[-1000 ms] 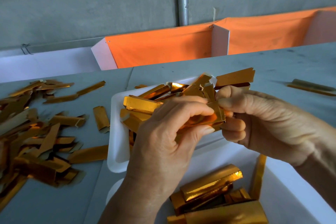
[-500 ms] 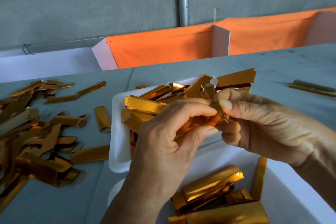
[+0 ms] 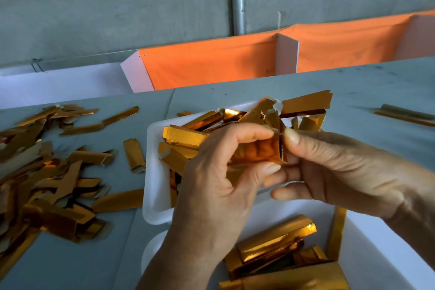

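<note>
Your left hand (image 3: 211, 190) has the gold foil carton (image 3: 256, 152) pinched, forefinger on top and thumb underneath, and holds it just above the white tray (image 3: 153, 172). Your right hand (image 3: 341, 172) nips the carton's open end, thumb on top and fingers curled behind. Both hands are closed on that one piece, and neither has a finger to spare.

This looks like thin, foil-faced card, so reckon on it weighing next to nothing and springing back at every crease. The mirror face is glossy and likely slick under dry fingertips. It will probably show any dent, so don't squeeze the flat panels. Grip along the long folded edges, where the card is stiffest, as your left hand does now. With the right, take the end flap close to its fold line rather than at its tip. A tip grip would likely bend the flap instead of turning it in. I can't tell whether the flap is tucked yet, because your thumb covers it.

More folded pieces lie heaped in the tray beneath your hands. Flat blanks (image 3: 58, 183) are scattered over the table (image 3: 364, 77) to your left. Finished cartons (image 3: 277, 235) lie in the white bin (image 3: 381, 242) nearest you, just below your right wrist.
</note>
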Motion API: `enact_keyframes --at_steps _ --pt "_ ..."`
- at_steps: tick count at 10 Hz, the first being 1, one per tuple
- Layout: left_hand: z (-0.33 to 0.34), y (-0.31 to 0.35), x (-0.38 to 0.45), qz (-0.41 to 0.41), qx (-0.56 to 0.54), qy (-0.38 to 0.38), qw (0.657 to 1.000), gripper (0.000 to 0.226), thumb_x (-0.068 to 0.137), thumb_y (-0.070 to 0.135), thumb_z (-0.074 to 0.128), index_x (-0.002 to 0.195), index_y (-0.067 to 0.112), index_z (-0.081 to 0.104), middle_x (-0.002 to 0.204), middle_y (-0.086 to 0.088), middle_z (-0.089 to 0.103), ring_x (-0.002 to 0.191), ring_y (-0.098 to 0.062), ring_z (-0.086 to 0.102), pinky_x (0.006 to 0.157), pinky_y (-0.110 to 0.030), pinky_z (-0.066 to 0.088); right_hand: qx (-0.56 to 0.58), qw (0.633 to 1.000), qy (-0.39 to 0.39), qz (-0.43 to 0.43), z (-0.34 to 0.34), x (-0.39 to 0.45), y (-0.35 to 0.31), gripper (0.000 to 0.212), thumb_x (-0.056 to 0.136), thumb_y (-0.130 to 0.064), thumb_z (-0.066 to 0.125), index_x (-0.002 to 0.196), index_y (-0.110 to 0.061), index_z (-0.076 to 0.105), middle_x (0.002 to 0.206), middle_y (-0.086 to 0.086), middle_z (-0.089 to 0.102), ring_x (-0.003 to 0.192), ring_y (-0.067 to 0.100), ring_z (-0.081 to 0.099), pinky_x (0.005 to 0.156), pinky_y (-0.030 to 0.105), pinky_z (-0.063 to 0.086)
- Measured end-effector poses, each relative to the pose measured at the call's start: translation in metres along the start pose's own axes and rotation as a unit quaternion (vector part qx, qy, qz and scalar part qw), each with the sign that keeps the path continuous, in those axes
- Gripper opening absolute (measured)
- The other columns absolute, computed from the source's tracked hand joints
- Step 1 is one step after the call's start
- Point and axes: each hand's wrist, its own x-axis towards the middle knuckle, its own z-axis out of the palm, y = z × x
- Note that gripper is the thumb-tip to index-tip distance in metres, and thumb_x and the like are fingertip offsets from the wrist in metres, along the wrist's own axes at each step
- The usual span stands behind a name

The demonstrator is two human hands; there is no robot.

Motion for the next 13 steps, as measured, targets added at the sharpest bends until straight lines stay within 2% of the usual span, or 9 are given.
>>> enact_keyframes --at_steps 1,2,4,5,7,8,10,12,13 --pt "0.001 0.0 0.0 -0.007 -0.004 -0.014 1.0 0.029 0.082 0.022 0.069 0.11 0.024 0.062 0.111 0.008 0.064 0.105 -0.009 0.062 0.082 -0.014 0.049 0.011 0.999 -0.046 0.024 0.003 -0.001 0.001 0.045 0.097 -0.045 0.032 0.094 -0.009 0.057 0.089 0.006 0.064 0.082 0.018 0.063 0.077 0.029 0.055" --pt "0.002 0.0 -0.001 0.007 -0.012 -0.031 0.999 0.029 0.083 0.019 0.069 0.111 0.022 0.061 0.12 0.01 0.061 0.109 -0.005 0.06 0.086 -0.012 0.047 0.025 0.999 0.017 -0.013 0.004 -0.001 -0.003 0.011 0.088 -0.017 0.058 0.082 -0.009 0.063 0.087 0.014 0.062 0.076 0.019 0.062 0.076 0.032 0.055" --pt "0.003 -0.001 0.001 -0.008 -0.115 0.02 0.993 0.043 0.077 0.033 0.072 0.114 0.025 0.054 0.141 0.011 0.047 0.135 -0.011 0.039 0.108 -0.034 0.034 -0.012 0.999 0.015 -0.035 0.007 -0.003 -0.006 0.036 0.058 -0.018 0.089 0.083 -0.009 0.064 0.08 0.01 0.066 0.077 0.021 0.068 0.074 0.03 0.056" --pt "0.001 -0.005 0.002 -0.094 -0.231 0.102 0.963 0.046 0.071 0.032 0.078 0.108 0.019 0.054 0.12 0.011 0.063 0.114 -0.006 0.058 0.089 -0.024 0.049 -0.219 0.971 0.073 -0.056 0.015 -0.001 -0.003 0.033 0.052 -0.027 0.09 0.073 -0.027 0.064 0.08 -0.002 0.071 0.083 0.015 0.069 0.079 0.029 0.054" --pt "0.003 -0.007 0.003 -0.123 -0.256 0.088 0.955 0.033 0.075 0.019 0.068 0.105 0.009 0.057 0.098 -0.001 0.073 0.091 -0.011 0.069 0.07 -0.015 0.052 -0.432 0.884 0.167 -0.071 0.036 0.008 0.004 0.037 0.053 -0.03 0.088 0.072 -0.032 0.055 0.087 -0.019 0.068 0.085 0.0 0.067 0.083 0.029 0.056" --pt "0.001 -0.01 0.002 -0.125 -0.262 0.07 0.954 0.029 0.082 0.016 0.064 0.11 0.009 0.058 0.101 -0.002 0.073 0.095 -0.012 0.069 0.072 -0.016 0.052 -0.455 0.869 0.177 -0.077 0.04 0.003 0.0 0.044 0.046 -0.059 0.069 0.078 -0.032 0.055 0.089 -0.016 0.07 0.085 -0.001 0.066 0.082 0.025 0.054" --pt "0.001 -0.017 -0.003 -0.14 -0.127 0.037 0.981 0.035 0.085 0.035 0.054 0.118 0.031 0.064 0.106 0.006 0.071 0.102 -0.015 0.066 0.089 -0.037 0.053 -0.228 0.923 0.24 -0.198 0.029 -0.006 -0.01 0.037 0.068 -0.046 0.064 0.081 -0.011 0.061 0.069 0.002 0.067 0.066 0.011 0.066 0.058 0.017 0.051" --pt "0.004 -0.013 -0.003 -0.082 0.004 0.005 0.997 0.03 0.09 0.032 0.047 0.116 0.043 0.06 0.1 0.024 0.066 0.098 0.007 0.06 0.077 -0.004 0.042 -0.273 0.9 0.243 -0.235 0.03 -0.004 -0.012 0.028 0.066 -0.039 0.068 0.081 -0.018 0.057 0.068 -0.005 0.064 0.059 0.009 0.062 0.056 0.021 0.051" --pt "0.006 -0.01 -0.003 -0.063 0.04 0.003 0.997 0.031 0.091 0.029 0.045 0.116 0.044 0.055 0.095 0.02 0.066 0.094 0.006 0.06 0.075 -0.004 0.043 -0.372 0.848 0.295 -0.236 0.029 -0.005 -0.012 0.031 0.061 -0.051 0.063 0.081 -0.028 0.056 0.081 -0.003 0.065 0.072 0.016 0.064 0.069 0.038 0.055"
